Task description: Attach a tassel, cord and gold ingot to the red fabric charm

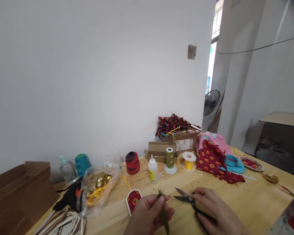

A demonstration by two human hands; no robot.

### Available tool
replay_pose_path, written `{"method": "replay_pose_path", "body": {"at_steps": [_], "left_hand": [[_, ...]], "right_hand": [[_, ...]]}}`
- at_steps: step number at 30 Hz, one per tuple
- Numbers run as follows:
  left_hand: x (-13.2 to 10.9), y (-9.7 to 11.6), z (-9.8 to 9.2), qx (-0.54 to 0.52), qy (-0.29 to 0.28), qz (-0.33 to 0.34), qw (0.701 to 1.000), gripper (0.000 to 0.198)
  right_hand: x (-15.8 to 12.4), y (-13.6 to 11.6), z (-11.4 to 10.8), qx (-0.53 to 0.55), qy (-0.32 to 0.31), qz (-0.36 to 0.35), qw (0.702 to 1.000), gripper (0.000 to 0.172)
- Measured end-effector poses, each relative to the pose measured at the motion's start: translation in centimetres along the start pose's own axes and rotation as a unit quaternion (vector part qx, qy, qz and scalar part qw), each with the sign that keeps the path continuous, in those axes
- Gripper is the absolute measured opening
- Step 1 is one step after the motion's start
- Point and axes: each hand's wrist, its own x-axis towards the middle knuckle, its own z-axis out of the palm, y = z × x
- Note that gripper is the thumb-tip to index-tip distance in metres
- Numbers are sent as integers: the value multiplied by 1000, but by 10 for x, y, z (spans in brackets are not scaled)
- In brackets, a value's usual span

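My left hand (153, 212) pinches a bundle of green thread (163, 217) between thumb and fingers, its frayed ends sticking up and the rest hanging below. In my right hand (217, 209) are black-handled scissors (191, 199), their blades spread apart and pointing left toward the thread without touching it. Beside my left hand lies a small tag-shaped piece (133, 199) of red patterned fabric with a pale border and a yellow cord; my hand partly covers it.
Behind my hands stand a glue bottle (152, 169), a green thread spool (170, 159), a yellow spool (188, 161) and a red-black thread cone (132, 162). A plastic bag of brass bells (100, 182) and a cardboard box (22, 192) are left. Red fabric (210, 161) lies right.
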Motion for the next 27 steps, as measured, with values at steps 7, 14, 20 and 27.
{"method": "replay_pose_path", "body": {"at_steps": [7,14,20,27], "left_hand": [[6,1,5,48,-40,2,998,20],[19,2,1,83,-18,-16,996,28],[21,4,2,168,-44,2,985,39],[13,0,15,288,-40,75,954,39]], "right_hand": [[-3,24,-17,-23,-140,107,984,42],[1,21,-21,27,-115,140,983,35],[-6,17,-20,321,-79,183,926,55],[2,-12,-18,242,-115,118,956,32]]}}
